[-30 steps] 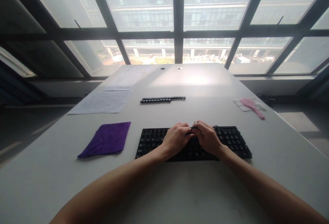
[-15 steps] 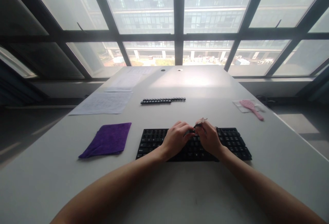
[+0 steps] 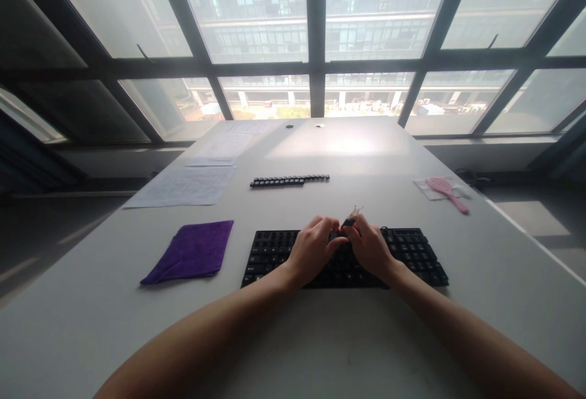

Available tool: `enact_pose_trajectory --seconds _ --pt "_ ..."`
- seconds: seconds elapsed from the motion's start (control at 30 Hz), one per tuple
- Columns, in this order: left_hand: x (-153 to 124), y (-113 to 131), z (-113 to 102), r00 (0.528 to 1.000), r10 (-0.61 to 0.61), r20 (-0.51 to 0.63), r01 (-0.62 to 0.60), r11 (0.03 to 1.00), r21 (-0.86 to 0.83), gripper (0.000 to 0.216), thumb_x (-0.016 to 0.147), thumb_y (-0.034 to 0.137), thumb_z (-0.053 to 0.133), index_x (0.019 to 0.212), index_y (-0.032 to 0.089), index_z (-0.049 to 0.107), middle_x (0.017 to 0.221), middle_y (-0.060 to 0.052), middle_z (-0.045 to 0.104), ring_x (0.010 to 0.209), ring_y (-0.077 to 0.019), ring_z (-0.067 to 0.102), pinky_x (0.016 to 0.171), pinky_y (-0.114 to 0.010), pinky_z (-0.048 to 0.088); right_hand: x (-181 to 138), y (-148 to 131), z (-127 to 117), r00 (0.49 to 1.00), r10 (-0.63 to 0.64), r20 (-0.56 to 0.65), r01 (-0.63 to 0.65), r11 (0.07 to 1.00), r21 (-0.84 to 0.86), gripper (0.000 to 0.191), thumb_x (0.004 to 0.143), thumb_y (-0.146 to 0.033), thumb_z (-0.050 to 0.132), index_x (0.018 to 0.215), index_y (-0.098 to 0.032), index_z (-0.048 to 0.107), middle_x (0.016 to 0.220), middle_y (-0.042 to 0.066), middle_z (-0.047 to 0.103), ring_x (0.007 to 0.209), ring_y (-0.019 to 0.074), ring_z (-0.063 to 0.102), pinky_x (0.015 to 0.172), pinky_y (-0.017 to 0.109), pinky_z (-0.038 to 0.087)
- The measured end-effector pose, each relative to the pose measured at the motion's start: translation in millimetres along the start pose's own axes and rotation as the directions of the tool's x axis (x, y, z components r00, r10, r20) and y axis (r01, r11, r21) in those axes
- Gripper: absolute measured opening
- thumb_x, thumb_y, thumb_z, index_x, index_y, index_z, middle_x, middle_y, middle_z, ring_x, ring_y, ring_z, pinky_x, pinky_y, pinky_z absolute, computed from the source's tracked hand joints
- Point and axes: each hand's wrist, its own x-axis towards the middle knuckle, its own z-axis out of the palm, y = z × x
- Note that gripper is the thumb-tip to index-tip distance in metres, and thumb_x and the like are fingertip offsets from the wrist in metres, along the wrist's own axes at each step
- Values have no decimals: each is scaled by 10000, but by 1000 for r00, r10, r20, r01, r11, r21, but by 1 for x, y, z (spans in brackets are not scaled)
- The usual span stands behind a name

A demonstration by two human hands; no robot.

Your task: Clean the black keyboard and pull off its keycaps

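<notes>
A black keyboard [image 3: 414,255] lies on the white table, with both my hands over its upper middle. My right hand [image 3: 370,245] pinches a small keycap puller [image 3: 354,211]; its thin pale prongs stick up beyond the fingers. Dark material shows at the fingertips, too small to tell whether a keycap is there. Beside it, my left hand [image 3: 314,245] rests on the keys, fingers curled and thumb toward the right hand. Anything between its fingertips is hard to make out. Rows of loose black keycaps [image 3: 288,181] sit behind the keyboard.
To the left lies a folded purple cloth [image 3: 190,252]. Papers [image 3: 183,186] are spread at the table's left side. A pink hairbrush [image 3: 446,193] lies on a clear plastic bag at the right. Large windows [image 3: 256,8] stand beyond the table's far edge.
My right fingers have shifted slightly left, and the puller in them is tilted so its prongs stand more upright. The left fingertips have moved a little apart from the right hand's.
</notes>
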Motion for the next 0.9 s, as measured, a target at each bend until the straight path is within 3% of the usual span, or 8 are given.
enact_pose_trajectory --seconds 0.13,0.27,0.47,0.6,0.9 --pt "2 6 -3 994 84 65 -91 990 104 213 1008 417 525 990 210 572 957 -42 658 877 -199 613 749 -305 492 1 2 1 999 44 -16 -45 999 -3 119 997 -312 464 912 -238 503 655 -32 618 525 146 520 569 251 384" --pt "3 12 -7 977 193 93 -209 953 220 181 1038 318 467 1092 212 603 994 -49 689 893 -205 605 776 -324 486 1 5 2 996 76 -51 -73 996 47 130 994 -315 458 896 -236 494 651 -40 597 546 142 510 583 254 403" --pt "1 12 -4 973 225 54 -231 922 311 194 1036 269 465 1087 215 645 1062 -57 688 981 -213 603 809 -331 508 3 2 0 999 49 -13 -47 995 88 152 997 -313 456 871 -230 479 696 -30 600 599 139 529 613 255 425" --pt "0 11 -3 975 221 22 -217 927 306 209 1016 242 500 1182 239 627 1176 -77 640 1079 -233 566 820 -338 541 3 1 -1 997 75 -13 -73 991 108 138 999 -319 461 895 -230 479 675 -38 586 571 135 525 589 253 419" --pt "2 2 -2 985 168 36 -170 982 80 202 980 204 562 1170 239 624 1121 -67 624 1054 -220 553 862 -350 539 1 3 1 996 89 -20 -85 987 137 110 995 -310 470 913 -236 469 632 -54 559 531 130 509 559 253 406"
